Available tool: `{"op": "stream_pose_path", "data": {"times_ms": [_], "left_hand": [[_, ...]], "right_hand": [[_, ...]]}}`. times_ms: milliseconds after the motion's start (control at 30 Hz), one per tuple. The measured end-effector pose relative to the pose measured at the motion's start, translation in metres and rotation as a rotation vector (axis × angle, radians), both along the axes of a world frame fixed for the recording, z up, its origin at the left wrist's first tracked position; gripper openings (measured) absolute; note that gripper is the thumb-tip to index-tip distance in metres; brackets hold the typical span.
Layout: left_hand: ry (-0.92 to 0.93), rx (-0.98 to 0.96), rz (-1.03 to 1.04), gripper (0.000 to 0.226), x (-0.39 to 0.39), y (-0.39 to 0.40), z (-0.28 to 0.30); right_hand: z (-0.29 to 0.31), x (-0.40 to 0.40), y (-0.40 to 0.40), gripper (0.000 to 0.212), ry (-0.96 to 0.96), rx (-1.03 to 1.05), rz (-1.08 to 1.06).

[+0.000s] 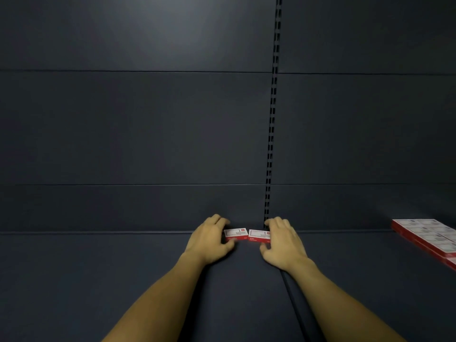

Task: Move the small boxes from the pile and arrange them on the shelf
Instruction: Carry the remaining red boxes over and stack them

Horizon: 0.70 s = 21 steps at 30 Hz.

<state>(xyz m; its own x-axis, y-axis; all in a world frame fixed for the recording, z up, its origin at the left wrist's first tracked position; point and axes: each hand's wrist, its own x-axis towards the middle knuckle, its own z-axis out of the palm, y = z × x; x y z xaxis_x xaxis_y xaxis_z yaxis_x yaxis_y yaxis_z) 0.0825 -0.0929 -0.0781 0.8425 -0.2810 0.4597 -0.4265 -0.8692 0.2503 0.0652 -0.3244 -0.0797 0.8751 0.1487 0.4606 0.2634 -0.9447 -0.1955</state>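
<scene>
Two small red and white boxes lie side by side at the back of the dark shelf (123, 267), close to the rear wall. My left hand (211, 239) grips the left box (237, 233), fingers behind it and thumb in front. The right box (259, 235) is held the same way by my right hand (281, 243). The two boxes nearly touch each other. A pile of the same red and white boxes (428, 236) sits at the right edge of the shelf, partly cut off by the frame.
A dark panelled back wall (148, 132) rises behind the shelf, with a slotted upright rail (271, 119) just behind the boxes. A seam (293, 299) runs forward along the shelf under my right forearm.
</scene>
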Motion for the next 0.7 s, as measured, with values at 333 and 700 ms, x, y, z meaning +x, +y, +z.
{"op": "stream_pose_path", "data": {"times_ms": [333, 700], "left_hand": [[0.060, -0.190, 0.017, 0.061, 0.009, -0.001, -0.012], [0.087, -0.040, 0.049, 0.045, 0.011, -0.004, -0.014]], "right_hand": [[-0.009, 0.014, -0.003, 0.060, 0.032, -0.002, 0.000], [-0.012, 0.011, -0.008, 0.051, 0.031, -0.022, -0.046]]}}
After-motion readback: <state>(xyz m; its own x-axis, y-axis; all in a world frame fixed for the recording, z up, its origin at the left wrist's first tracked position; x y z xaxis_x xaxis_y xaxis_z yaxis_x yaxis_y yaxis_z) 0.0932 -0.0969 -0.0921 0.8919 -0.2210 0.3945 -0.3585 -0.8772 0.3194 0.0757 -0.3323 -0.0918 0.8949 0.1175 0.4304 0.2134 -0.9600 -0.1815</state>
